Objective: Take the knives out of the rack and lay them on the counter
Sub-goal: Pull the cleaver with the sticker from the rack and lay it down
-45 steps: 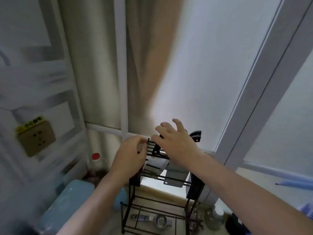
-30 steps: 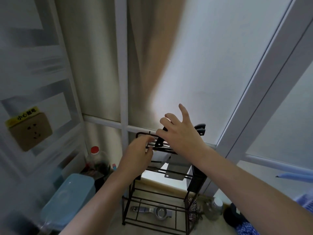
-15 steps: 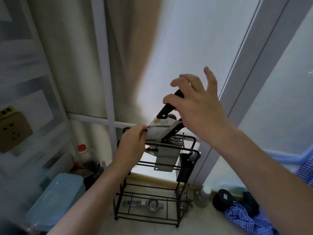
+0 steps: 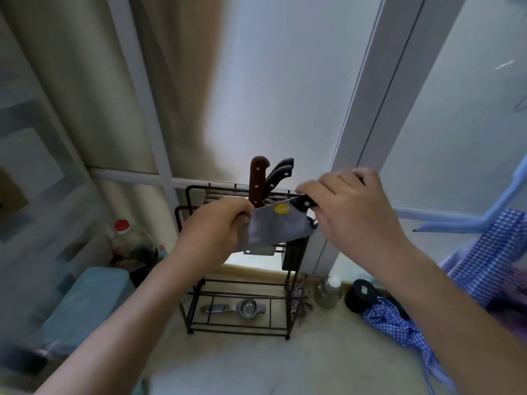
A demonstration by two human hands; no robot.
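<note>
A black wire rack [image 4: 296, 289] stands on the pale counter [image 4: 285, 363] against the window. A cleaver [image 4: 276, 228] with a yellow sticker and black handle is out of the rack, held level in front of it. My right hand [image 4: 350, 212] grips its handle and my left hand [image 4: 214, 232] pinches the far end of the blade. A brown-handled knife [image 4: 257, 181] and two black-handled knives [image 4: 281, 173] stand in the rack's top slots. Another cleaver's blade [image 4: 259, 251] shows just below the held one.
A metal squeezer [image 4: 236, 307] lies on the rack's bottom shelf. A red-capped bottle [image 4: 125, 238] and a teal box [image 4: 88, 303] sit to the left. A small jar [image 4: 328, 292], a black round lid [image 4: 361, 293] and blue checked cloth [image 4: 399, 326] lie to the right.
My right hand has lifted the cleaver out of the rack and brought it down level in front, with my left hand now on the blade instead of the rack. The view has tilted down.
</note>
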